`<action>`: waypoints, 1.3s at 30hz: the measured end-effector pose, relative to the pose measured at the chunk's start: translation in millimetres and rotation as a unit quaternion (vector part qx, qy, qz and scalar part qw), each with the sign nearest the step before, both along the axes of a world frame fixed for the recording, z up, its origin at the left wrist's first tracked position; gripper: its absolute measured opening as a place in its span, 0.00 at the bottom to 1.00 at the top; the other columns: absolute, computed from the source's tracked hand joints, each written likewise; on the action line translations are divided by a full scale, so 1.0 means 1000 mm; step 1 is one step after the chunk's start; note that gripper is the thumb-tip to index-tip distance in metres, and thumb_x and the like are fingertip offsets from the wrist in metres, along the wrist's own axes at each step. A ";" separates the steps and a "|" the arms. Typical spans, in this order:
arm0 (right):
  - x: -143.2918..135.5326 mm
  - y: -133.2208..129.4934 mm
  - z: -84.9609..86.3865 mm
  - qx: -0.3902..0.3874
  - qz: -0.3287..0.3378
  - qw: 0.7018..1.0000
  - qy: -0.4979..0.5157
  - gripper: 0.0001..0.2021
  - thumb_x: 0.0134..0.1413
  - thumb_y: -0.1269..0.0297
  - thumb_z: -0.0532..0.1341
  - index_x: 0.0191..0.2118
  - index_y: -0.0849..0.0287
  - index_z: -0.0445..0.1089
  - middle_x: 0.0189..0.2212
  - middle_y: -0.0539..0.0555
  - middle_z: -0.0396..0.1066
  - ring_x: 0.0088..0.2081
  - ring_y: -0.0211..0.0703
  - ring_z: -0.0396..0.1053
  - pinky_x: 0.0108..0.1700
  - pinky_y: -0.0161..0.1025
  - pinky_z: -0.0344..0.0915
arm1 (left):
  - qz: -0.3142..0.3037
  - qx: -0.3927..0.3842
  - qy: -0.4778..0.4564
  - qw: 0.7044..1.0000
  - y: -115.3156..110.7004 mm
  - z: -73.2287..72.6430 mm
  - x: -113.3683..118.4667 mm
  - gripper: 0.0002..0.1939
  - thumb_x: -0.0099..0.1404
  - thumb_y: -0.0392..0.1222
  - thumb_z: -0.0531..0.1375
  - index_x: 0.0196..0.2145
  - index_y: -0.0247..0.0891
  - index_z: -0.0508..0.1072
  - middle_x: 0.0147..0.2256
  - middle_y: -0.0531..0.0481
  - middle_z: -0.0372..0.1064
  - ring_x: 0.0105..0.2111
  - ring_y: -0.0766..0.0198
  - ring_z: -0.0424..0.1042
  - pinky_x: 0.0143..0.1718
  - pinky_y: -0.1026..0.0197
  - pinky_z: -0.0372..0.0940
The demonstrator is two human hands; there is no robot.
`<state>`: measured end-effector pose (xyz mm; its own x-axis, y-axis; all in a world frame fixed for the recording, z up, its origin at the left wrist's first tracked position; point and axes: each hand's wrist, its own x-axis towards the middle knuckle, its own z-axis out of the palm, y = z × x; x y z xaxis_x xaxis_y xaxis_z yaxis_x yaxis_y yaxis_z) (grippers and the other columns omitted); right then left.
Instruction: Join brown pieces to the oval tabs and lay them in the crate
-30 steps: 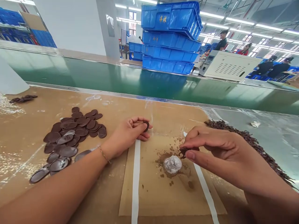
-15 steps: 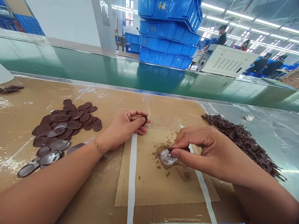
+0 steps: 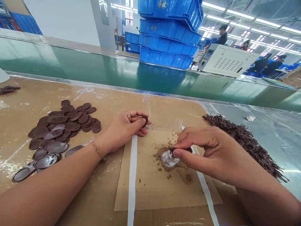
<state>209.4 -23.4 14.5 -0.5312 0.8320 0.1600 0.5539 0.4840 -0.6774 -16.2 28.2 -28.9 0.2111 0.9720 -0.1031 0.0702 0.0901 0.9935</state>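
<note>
Ovals (image 3: pixel 58 119), flat and brown, are lying heaped leftmost. The left hand (image 3: pixel 131 124) is pinching a brown disc (image 3: pixel 145 121). Rightward, a whitish lump (image 3: pixel 168 159) is sitting on the board (image 3: pixel 152 191), apparently touching the dark piece (image 3: pixel 172 151) that the right hand (image 3: pixel 207 146) is gripping between thumb and finger. Dabbing lightly, keeping the left hand steady, should be serving best. Dark strands (image 3: pixel 244 144) are lying beyond.

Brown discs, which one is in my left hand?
The one disc pinched between thumb and fingers in the left hand, apart from the pile of others lying loose on the table.
</note>
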 end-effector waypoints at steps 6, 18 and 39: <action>-0.002 0.000 0.000 -0.015 0.002 1.000 0.002 0.07 0.55 0.69 0.63 0.28 0.57 0.77 0.24 0.49 0.73 0.26 0.36 0.69 0.30 0.34 0.64 | -0.008 -0.003 0.008 1.000 -0.002 0.001 -0.001 0.13 0.65 0.42 0.60 0.44 0.33 0.70 0.41 0.45 0.76 0.28 0.70 0.75 0.33 0.68 0.72; -0.004 0.000 -0.001 -0.012 0.014 1.000 0.001 0.07 0.54 0.71 0.63 0.27 0.58 0.76 0.25 0.46 0.73 0.26 0.32 0.69 0.30 0.31 0.64 | -0.011 0.003 0.000 1.000 -0.001 0.000 -0.001 0.13 0.63 0.43 0.62 0.43 0.33 0.69 0.41 0.45 0.76 0.28 0.70 0.75 0.32 0.68 0.72; -0.006 -0.003 -0.002 -0.021 -0.017 0.997 0.076 0.07 0.54 0.71 0.64 0.26 0.58 0.75 0.24 0.47 0.73 0.27 0.33 0.69 0.31 0.30 0.64 | 0.001 0.007 -0.018 1.000 -0.002 0.001 -0.002 0.14 0.62 0.44 0.63 0.42 0.34 0.68 0.38 0.47 0.77 0.27 0.70 0.75 0.31 0.67 0.73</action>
